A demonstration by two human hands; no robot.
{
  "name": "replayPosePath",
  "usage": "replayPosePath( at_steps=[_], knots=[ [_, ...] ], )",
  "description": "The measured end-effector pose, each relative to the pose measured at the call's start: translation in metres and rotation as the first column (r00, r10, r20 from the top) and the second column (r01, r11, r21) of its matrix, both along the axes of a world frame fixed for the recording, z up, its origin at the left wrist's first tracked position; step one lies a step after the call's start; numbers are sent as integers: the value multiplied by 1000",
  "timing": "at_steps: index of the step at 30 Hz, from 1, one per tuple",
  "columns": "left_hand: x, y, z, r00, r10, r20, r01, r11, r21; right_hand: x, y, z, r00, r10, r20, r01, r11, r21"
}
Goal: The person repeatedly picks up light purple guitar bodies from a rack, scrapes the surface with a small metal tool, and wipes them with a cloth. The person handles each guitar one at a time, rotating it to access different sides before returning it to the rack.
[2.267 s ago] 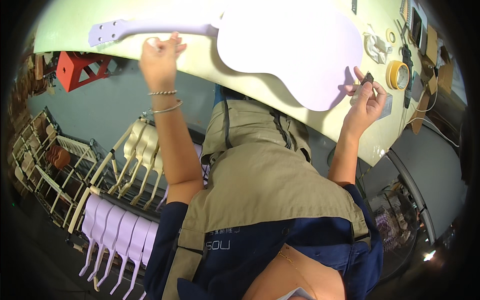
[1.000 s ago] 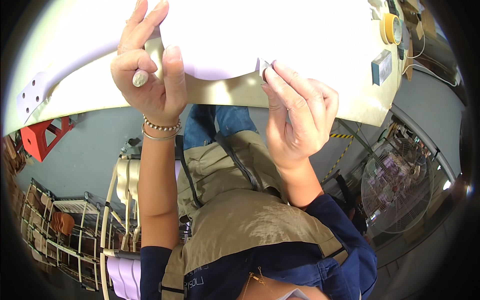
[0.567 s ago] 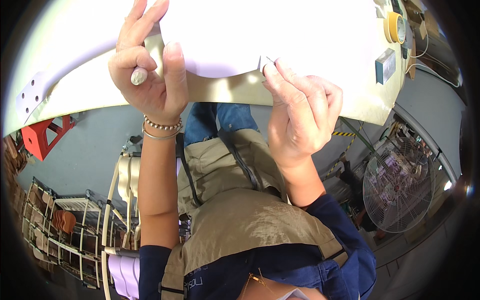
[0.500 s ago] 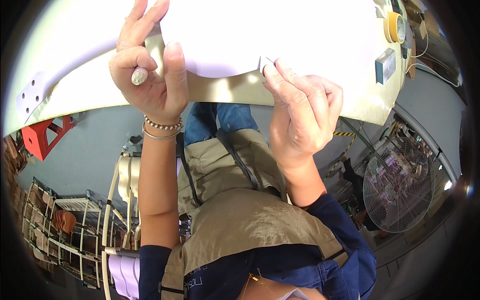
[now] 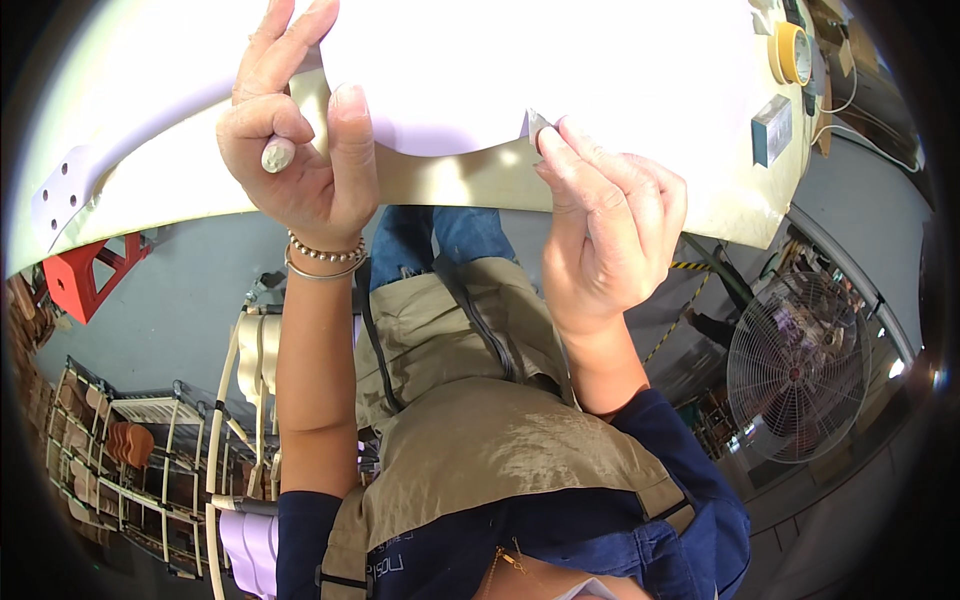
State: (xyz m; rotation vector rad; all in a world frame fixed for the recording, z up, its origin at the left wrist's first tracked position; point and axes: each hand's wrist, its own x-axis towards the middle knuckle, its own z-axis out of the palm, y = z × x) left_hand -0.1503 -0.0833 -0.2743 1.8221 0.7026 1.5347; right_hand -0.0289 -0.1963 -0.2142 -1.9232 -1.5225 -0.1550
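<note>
Hands steadying a white guitar-shaped body [image 5: 560,70] at the bench edge [image 5: 470,185].
Left hand [image 5: 300,150] grips its waist, bracing it; right hand [image 5: 610,230] pinches a small grey scrap [image 5: 537,122] against the rim.

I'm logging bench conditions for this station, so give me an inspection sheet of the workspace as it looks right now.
Surface: cream workbench, edge worn.
Job's things: white guitar-shaped body lying flat; its headstock with holes sticks out at left.
Clutter: yellow tape roll, small grey block near the right end.
Grippers: left hand pinches the body's edge, thumb up; right hand holds a small grey piece against the edge.
Cables: thin wire at far right.
Surroundings: floor fan, red stool, racks of parts.
</note>
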Motion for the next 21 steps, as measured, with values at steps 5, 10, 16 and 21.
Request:
replayPosePath(
  at_steps=[5,10,16,21],
  knots=[
    [2,0,-1,1000,4,13,-4,1000,2,-1,0,-3,1000,-13,14,13,1000,8],
    [-2,1,2,996,23,-82,-22,1000,15,1,-1,3,1000,9,1,-9,998,-56],
    [-7,7,-1,997,-38,68,37,999,20,11,-8,17,924,10,-383,-22,999,-28],
    [-20,28,49,990,84,114,-24,893,-449,40,-34,26,459,-25,-888,259,960,107]
  ],
)
